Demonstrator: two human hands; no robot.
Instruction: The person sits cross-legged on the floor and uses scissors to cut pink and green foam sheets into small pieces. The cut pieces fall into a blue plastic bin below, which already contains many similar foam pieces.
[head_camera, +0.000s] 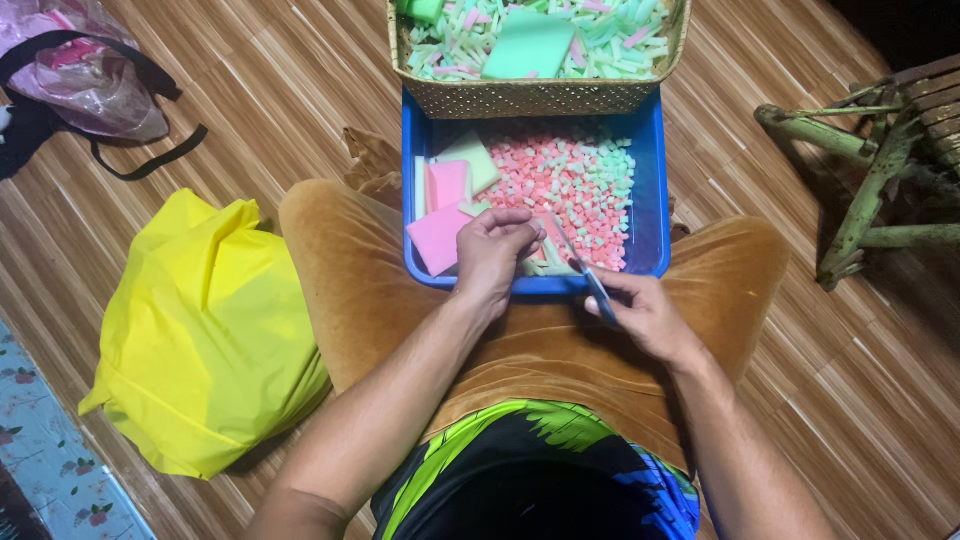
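A blue plastic tray (652, 196) rests between my knees, filled with several small pink and pale green foam cubes (575, 180). Flat pink and green foam pads (450, 205) lie at its left side. My left hand (492, 250) is curled over the tray's near edge, pinching thin foam strips (548, 262). My right hand (640, 310) grips a slim blue-handled cutter (585, 272) whose blade points up-left toward those strips. The strips under my left fingers are mostly hidden.
A woven basket (530, 98) of green, white and pink foam sticks with a green pad sits beyond the tray. A yellow plastic bag (200, 330) lies left, a pink bag (85, 75) far left, a wooden chair (880, 170) right, on wood-pattern flooring.
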